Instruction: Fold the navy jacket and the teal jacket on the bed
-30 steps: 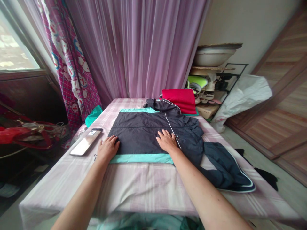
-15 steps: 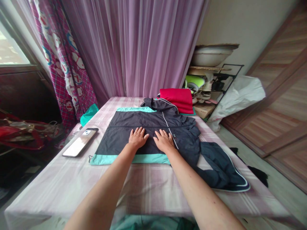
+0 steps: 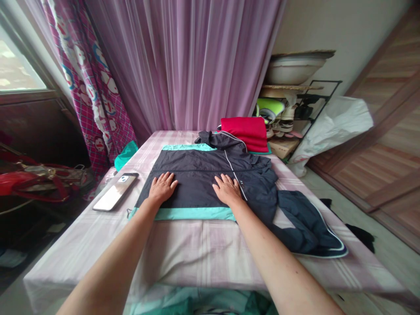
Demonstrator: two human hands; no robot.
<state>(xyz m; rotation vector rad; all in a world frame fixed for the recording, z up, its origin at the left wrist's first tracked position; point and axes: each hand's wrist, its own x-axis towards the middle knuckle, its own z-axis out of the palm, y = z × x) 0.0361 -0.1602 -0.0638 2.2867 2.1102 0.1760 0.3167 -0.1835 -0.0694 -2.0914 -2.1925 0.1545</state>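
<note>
A dark jacket with turquoise side panels and white piping lies spread on the table, its hem to the left and its collar end to the right. My left hand rests flat on the jacket's left part, fingers spread. Flat on its middle, beside the white piping line, lies my right hand, also with fingers apart. One sleeve stretches toward the near right with a white-edged cuff. The other sleeve is bent at the far side, near a folded red cloth.
A plaid cloth covers the table. A phone lies face down at the left, near a turquoise cloth at the edge. Purple curtains hang behind. On the right stand a shoe rack and a white sack.
My left hand has slid left across the jacket toward its hem. My right hand stays at about the same place on the fabric. The view has shifted slightly.
</note>
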